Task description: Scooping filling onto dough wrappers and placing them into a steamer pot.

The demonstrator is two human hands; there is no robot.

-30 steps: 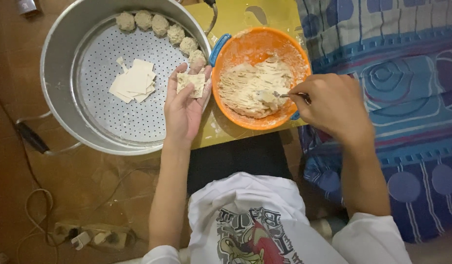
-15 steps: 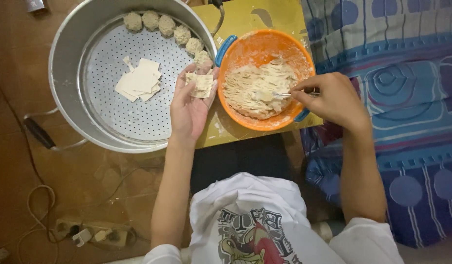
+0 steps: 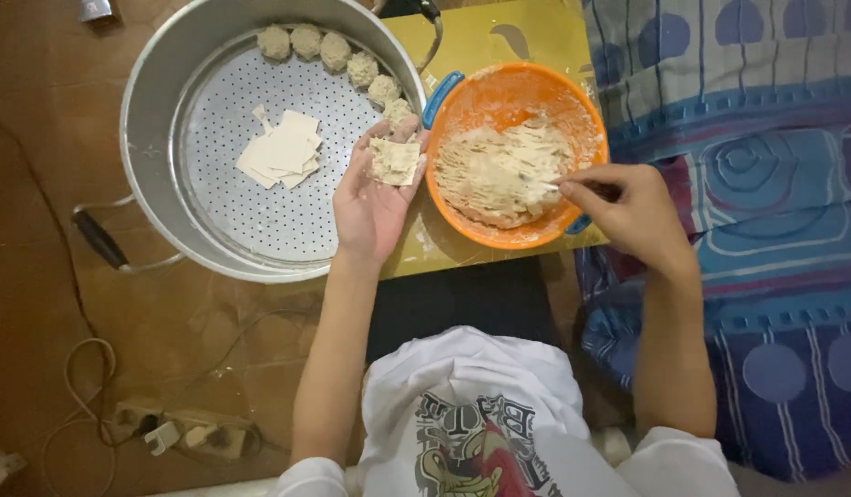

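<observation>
Hiding its utensil (barely visible), right hand [image 3: 632, 213] over orange bowl [image 3: 462, 87].

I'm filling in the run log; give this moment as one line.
left hand: square dough wrapper on palm | right hand: thin utensil in orange plastic bowl | round perforated metal steamer: formed dumplings

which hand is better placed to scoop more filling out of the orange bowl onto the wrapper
The right hand. It holds a small utensil with its tip in the filling of the orange bowl. The left hand lies palm up beside the bowl, occupied by the wrapper.
</observation>
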